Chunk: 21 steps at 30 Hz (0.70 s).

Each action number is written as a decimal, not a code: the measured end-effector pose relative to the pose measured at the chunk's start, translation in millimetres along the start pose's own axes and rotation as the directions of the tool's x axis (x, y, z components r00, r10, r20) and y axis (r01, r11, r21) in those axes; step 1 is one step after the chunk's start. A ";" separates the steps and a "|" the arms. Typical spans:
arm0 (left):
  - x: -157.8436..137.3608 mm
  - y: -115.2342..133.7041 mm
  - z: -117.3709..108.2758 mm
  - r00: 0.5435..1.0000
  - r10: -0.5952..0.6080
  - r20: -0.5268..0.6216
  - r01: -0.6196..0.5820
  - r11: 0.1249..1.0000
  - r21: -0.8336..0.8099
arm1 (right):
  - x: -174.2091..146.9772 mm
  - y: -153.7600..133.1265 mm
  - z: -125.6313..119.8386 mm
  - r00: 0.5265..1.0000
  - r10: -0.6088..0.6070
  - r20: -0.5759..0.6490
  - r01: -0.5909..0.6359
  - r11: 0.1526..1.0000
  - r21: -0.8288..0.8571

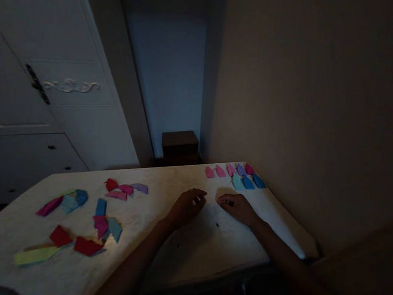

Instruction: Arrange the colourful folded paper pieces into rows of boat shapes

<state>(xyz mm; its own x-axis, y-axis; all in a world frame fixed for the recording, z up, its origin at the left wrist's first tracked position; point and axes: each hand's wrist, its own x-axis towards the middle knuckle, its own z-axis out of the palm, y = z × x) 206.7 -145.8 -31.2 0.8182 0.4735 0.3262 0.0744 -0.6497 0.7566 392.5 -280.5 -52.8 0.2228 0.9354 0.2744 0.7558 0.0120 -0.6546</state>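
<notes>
- Forearms reach over the counter.
- Left hand: fingers slightly apart.
- Right hand: fingers narrow; I cannot tell if holding.
- Folded papers lie in two rows beyond; other papers at left.

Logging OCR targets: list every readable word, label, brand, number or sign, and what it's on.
None readable.
Folded coloured paper pieces: no lettering visible; image too dim to rule out tiny print.
White table: no text visible.
White panelled cabinet with dark metal handles: raised scroll ornament, not lettering.
</notes>
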 end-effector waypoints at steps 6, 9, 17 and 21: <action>-82.5 11.1 -51.6 0.989 -0.115 -0.089 0.113 0.993 -0.029 | -3.8 -2.6 -2.0 0.999 0.035 0.011 -0.034 0.998 -0.052; -120.6 8.2 -63.1 0.980 -0.127 -0.154 0.128 0.992 -0.003 | -2.9 -1.7 -2.4 0.999 0.054 -0.005 -0.054 0.996 -0.077; -174.6 -7.1 -76.9 0.930 -0.183 -0.318 0.168 0.983 -0.074 | 22.4 -44.6 36.6 1.000 -0.013 -0.027 0.012 0.998 -0.057; -176.9 -8.1 -76.1 0.901 -0.208 -0.382 0.162 0.976 -0.148 | 51.1 -100.5 83.8 0.964 -0.242 0.109 0.245 0.969 -0.018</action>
<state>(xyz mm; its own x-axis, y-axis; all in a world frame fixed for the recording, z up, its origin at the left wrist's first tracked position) 18.0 -179.0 -51.9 0.5038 0.7884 0.3530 0.1208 -0.4690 0.8749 276.3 -204.4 -32.0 -0.0351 0.9377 0.3458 0.7982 0.2345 -0.5549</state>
